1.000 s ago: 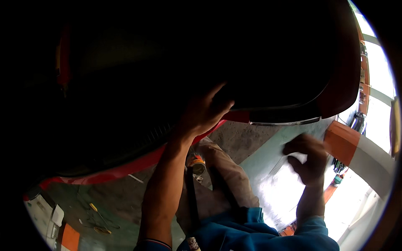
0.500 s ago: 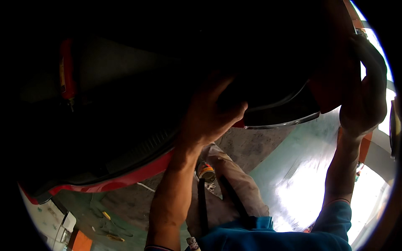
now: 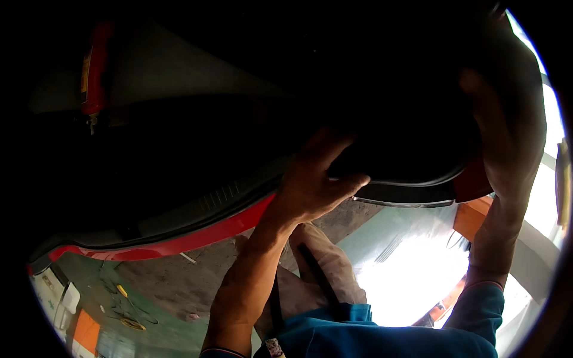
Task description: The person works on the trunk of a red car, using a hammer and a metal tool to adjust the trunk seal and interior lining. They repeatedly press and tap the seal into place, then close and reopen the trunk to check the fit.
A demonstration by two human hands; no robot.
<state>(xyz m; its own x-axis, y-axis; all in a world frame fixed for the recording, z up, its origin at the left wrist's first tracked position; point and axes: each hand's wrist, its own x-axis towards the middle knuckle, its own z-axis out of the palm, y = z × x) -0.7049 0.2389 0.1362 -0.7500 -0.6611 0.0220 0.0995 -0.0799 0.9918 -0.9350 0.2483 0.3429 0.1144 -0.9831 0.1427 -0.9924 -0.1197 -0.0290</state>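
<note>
- The red car (image 3: 197,241) is spread across the left and upper frame, its rear compartment mostly lost in darkness.
- The left hand (image 3: 319,182) is placed at the compartment's edge, mid-frame; it is held partly open, thumb spread from forefinger, with nothing seen between them.
- The right hand (image 3: 507,125) is raised at the upper right, beside the car's dark corner; its thumb is held apart, but its fingertips are shadowed, so whether anything is gripped cannot be told.
- A red cylinder (image 3: 94,74) is seen inside the compartment, upper left.
- A yellow-ended cord (image 3: 122,290) is seen on the floor (image 3: 167,286), lower left.
</note>
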